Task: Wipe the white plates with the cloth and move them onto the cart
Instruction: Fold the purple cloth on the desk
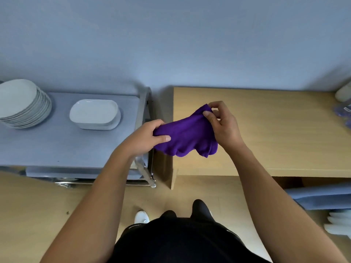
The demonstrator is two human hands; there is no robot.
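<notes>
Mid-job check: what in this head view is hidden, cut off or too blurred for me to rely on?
Head view only:
1. Round plate stack on the cart: cropped by the left edge, count unclear.
2. Lower shelf: mostly hidden under the cart top.
3. Left hand fingers: behind the purple cloth, which the right hand also pinches.
4. Blurred objects on the table: cut by the right edge, unidentifiable.

top (180, 243): black, plain fabric, fills the lower edge of the view
lettering (133, 227): small and pale on the top, too small to read
forearms (106, 186): bare, with no sleeve in view
left hand (150, 135): bare, short thumbnail
right hand (224, 128): bare
trousers (200, 208): black
shoe (141, 217): white, rounded toe
</notes>
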